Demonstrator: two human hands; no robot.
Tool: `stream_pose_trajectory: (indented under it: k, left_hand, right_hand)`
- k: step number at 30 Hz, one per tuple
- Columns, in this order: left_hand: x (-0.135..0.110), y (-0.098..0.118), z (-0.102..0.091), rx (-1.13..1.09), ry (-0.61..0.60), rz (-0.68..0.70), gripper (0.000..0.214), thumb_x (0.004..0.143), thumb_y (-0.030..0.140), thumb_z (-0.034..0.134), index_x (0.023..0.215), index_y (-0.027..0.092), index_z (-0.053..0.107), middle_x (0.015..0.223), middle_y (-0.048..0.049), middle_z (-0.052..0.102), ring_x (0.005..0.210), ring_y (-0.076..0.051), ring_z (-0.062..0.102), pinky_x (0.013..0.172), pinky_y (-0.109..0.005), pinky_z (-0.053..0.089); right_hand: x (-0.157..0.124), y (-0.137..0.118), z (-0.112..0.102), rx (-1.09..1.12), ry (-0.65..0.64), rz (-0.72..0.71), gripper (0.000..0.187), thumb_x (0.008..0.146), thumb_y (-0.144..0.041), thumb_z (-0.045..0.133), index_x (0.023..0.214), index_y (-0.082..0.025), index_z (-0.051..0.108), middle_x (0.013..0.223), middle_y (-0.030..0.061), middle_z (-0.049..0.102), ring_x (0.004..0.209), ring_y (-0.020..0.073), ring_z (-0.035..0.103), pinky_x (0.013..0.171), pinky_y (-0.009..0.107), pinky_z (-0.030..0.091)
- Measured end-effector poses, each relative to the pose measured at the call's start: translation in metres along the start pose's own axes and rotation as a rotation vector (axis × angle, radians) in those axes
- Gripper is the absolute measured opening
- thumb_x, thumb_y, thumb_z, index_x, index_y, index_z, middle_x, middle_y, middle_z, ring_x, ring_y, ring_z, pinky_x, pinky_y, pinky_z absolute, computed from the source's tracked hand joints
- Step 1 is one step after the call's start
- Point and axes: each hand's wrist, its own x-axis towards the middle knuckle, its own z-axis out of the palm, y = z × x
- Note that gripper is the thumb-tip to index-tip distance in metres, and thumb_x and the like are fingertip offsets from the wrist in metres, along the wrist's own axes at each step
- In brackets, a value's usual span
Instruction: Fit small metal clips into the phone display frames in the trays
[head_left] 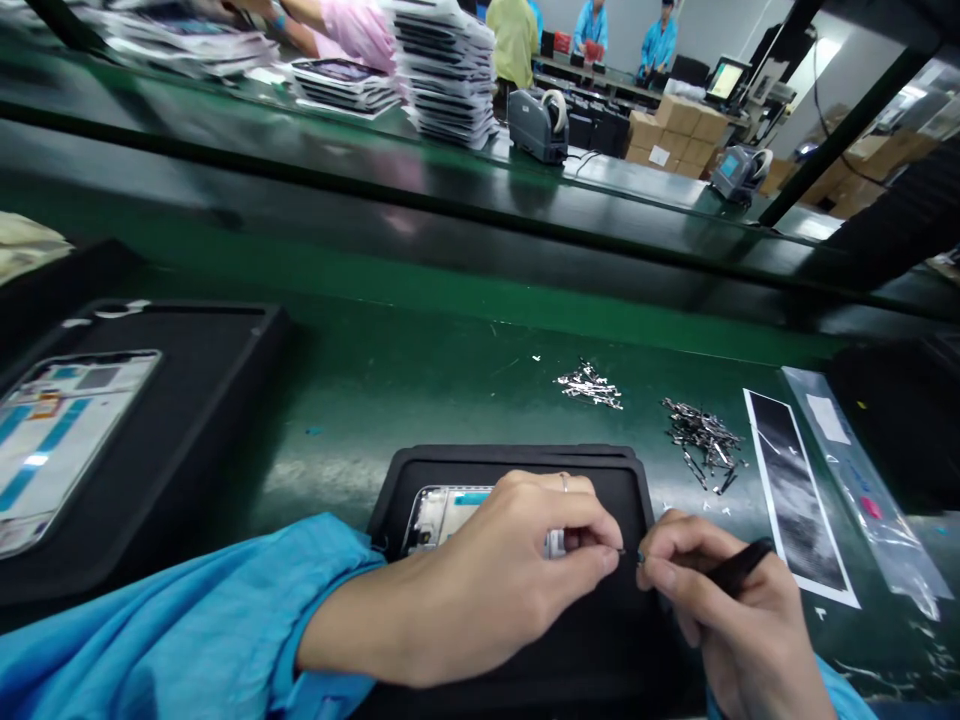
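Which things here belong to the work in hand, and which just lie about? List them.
In hand: left hand, right hand, black tool, phone frame, black tray, metal parts.
Lying about: second tray, tape dispenser, cardboard boxes.

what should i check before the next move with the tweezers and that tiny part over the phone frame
1. Tiny part pinched at left hand fingertips: ok.
2. Tweezers gripped in right hand, tip at the part: ok.
3. Phone frame lies in the black tray: ok; seated flat: cannot tell, the hand covers it.
4. Spot where the part goes: cannot tell, hidden.
5. Two piles of spare metal parts on the green bench beside the tray: ok.
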Motion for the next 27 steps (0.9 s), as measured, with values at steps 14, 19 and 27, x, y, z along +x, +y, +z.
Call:
stream_pose_trajectory:
  k: [14, 19, 27]
  left_hand:
    - [0.001, -0.016, -0.025, 0.227, -0.018, 0.085, 0.014, 0.078, 0.004, 0.048, 0.067, 0.010, 0.056, 0.063, 0.0022, 0.047, 0.061, -0.007, 0.040, 0.057, -0.019, 0.031]
    - [0.006, -0.021, -0.035, 0.235, -0.100, 0.041, 0.015, 0.081, 0.008, 0.046, 0.072, 0.012, 0.057, 0.068, 0.0020, 0.050, 0.065, -0.009, 0.043, 0.059, -0.020, 0.032]
    - [0.011, -0.039, -0.036, 0.422, -0.160, -0.020, 0.021, 0.084, 0.011, 0.040, 0.067, 0.011, 0.053, 0.070, -0.0018, 0.051, 0.065, -0.012, 0.040, 0.063, -0.027, 0.032]
  right_hand:
    - [0.021, 0.012, 0.007, -0.433, -0.125, -0.340, 0.007, 0.073, -0.024, 0.057, 0.074, -0.019, 0.062, 0.066, 0.0012, 0.056, 0.049, 0.0077, 0.044, 0.041, 0.019, 0.032]
    - [0.026, 0.007, 0.012, -0.446, -0.172, -0.278, 0.013, 0.076, -0.023, 0.054, 0.064, -0.017, 0.058, 0.063, 0.0013, 0.053, 0.048, 0.0071, 0.042, 0.039, 0.019, 0.031]
    - [0.019, 0.011, 0.020, -1.030, 0.060, -0.628, 0.013, 0.080, -0.017, 0.047, 0.089, -0.022, 0.055, 0.082, -0.0002, 0.062, 0.071, 0.0121, 0.060, 0.067, 0.020, 0.044]
